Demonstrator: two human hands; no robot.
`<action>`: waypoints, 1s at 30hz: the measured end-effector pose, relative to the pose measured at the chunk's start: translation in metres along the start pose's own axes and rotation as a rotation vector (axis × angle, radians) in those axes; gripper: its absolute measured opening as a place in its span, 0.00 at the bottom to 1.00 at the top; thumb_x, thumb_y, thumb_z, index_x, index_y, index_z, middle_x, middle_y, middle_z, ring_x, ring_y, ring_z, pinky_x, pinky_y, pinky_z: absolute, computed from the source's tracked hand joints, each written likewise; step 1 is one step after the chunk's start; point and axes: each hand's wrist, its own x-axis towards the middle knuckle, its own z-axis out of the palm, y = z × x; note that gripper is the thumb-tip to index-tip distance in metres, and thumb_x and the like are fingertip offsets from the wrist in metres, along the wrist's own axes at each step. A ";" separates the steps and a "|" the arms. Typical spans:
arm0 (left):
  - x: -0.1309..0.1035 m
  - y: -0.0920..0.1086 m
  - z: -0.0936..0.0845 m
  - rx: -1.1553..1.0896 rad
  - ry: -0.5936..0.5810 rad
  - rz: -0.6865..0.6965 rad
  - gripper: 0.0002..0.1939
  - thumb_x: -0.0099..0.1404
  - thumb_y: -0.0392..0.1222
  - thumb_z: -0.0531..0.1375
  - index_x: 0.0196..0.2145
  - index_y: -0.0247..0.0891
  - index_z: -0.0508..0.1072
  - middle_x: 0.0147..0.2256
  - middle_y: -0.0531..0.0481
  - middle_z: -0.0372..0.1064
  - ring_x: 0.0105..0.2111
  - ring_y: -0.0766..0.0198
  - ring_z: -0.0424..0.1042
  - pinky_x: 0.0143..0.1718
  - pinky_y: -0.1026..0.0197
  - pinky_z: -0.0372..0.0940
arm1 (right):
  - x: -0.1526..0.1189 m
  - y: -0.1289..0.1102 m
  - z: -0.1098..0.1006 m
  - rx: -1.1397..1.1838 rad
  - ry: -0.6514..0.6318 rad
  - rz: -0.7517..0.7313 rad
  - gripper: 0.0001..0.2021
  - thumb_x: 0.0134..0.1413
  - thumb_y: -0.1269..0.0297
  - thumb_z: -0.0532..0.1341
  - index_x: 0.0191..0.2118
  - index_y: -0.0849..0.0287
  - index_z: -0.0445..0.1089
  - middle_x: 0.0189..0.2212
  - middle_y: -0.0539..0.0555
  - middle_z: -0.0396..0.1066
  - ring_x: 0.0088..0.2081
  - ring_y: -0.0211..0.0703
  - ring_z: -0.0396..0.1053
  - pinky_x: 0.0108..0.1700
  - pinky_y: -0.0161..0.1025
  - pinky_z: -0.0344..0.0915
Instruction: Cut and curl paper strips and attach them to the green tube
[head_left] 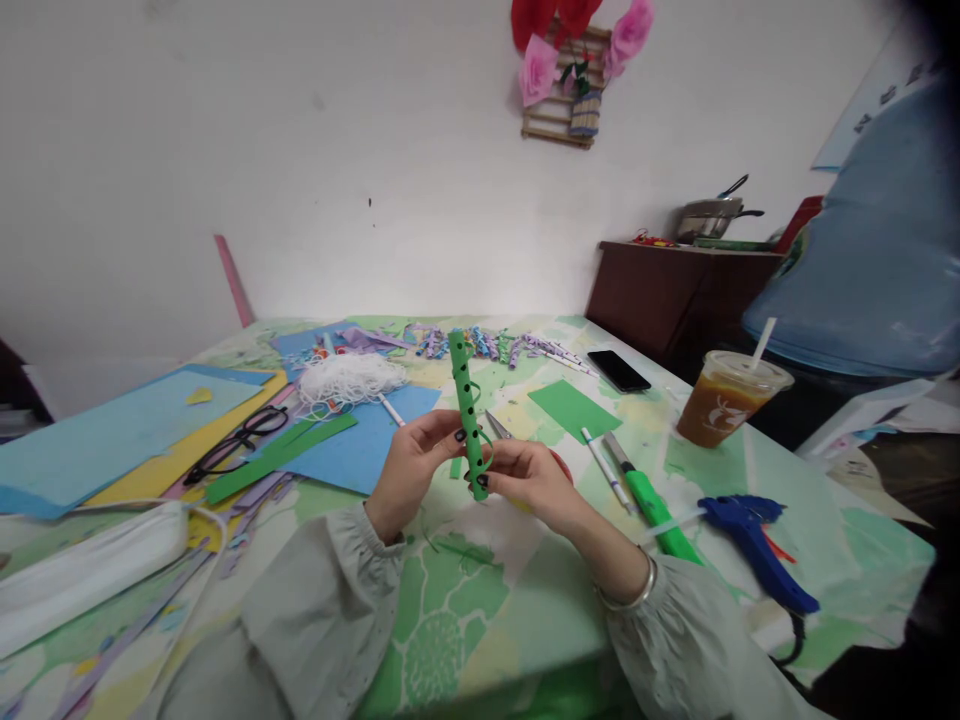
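Observation:
A green paper strip [466,395] with a row of dark holes stands nearly upright between my hands, with thin green loops curling out on its right side. My left hand [420,462] pinches it from the left, around its lower middle. Lower down, near the bottom end, my right hand [536,482] grips the same strip between thumb and fingers. Behind my right hand lie scissors [498,424], their handles partly hidden. A green paper rectangle [575,409] rests on the table beyond that hand.
Left: glasses [238,440], white string [349,380], coloured sheets [135,420], a white mask [97,570]. Right: a phone [619,371], a drink cup [729,400], a green cutter [660,515], a pen [606,470], a blue glue gun [757,550]. Curled paper pieces [480,343] lie at the back.

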 end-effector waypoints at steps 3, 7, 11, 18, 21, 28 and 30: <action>0.000 0.001 0.000 0.008 0.008 0.005 0.11 0.54 0.41 0.66 0.36 0.36 0.76 0.36 0.47 0.76 0.36 0.59 0.74 0.38 0.59 0.69 | 0.000 0.000 0.000 -0.024 -0.008 -0.014 0.13 0.41 0.65 0.69 0.38 0.60 0.76 0.30 0.53 0.76 0.31 0.39 0.71 0.36 0.36 0.66; 0.000 0.001 -0.001 -0.010 0.022 -0.007 0.12 0.54 0.41 0.66 0.36 0.35 0.77 0.35 0.46 0.77 0.36 0.59 0.74 0.39 0.58 0.69 | 0.001 0.002 -0.002 -0.044 0.009 -0.035 0.14 0.42 0.64 0.69 0.39 0.60 0.76 0.30 0.53 0.76 0.31 0.39 0.72 0.35 0.36 0.67; 0.000 0.001 -0.001 -0.049 0.030 -0.031 0.11 0.53 0.40 0.67 0.35 0.35 0.77 0.34 0.46 0.77 0.35 0.60 0.74 0.39 0.59 0.69 | 0.002 0.006 -0.003 -0.090 0.031 -0.054 0.13 0.42 0.65 0.68 0.38 0.60 0.76 0.30 0.53 0.76 0.31 0.39 0.71 0.35 0.36 0.67; 0.000 0.000 0.000 -0.044 0.057 -0.024 0.12 0.50 0.40 0.68 0.35 0.35 0.79 0.33 0.46 0.78 0.33 0.59 0.75 0.37 0.59 0.68 | 0.002 0.007 -0.003 -0.150 0.045 -0.060 0.13 0.42 0.64 0.68 0.37 0.61 0.76 0.31 0.55 0.76 0.32 0.40 0.71 0.35 0.36 0.67; 0.000 0.001 0.001 -0.011 0.081 -0.015 0.12 0.51 0.41 0.68 0.34 0.35 0.79 0.33 0.46 0.78 0.34 0.58 0.74 0.38 0.58 0.69 | 0.003 0.007 -0.003 -0.176 0.063 -0.056 0.12 0.42 0.63 0.68 0.36 0.61 0.76 0.30 0.55 0.76 0.32 0.40 0.71 0.34 0.36 0.67; 0.000 0.004 0.002 0.149 0.183 0.016 0.16 0.50 0.46 0.67 0.36 0.35 0.80 0.34 0.46 0.78 0.34 0.55 0.75 0.37 0.56 0.70 | 0.003 0.008 -0.003 -0.200 0.084 -0.046 0.11 0.40 0.64 0.68 0.34 0.61 0.76 0.30 0.54 0.76 0.31 0.40 0.71 0.34 0.36 0.67; 0.000 0.003 0.002 0.158 0.215 0.024 0.16 0.51 0.48 0.67 0.35 0.35 0.80 0.33 0.47 0.78 0.32 0.57 0.75 0.36 0.56 0.71 | 0.002 0.008 -0.003 -0.201 0.080 -0.041 0.11 0.40 0.64 0.68 0.34 0.61 0.75 0.30 0.54 0.76 0.31 0.40 0.72 0.34 0.36 0.67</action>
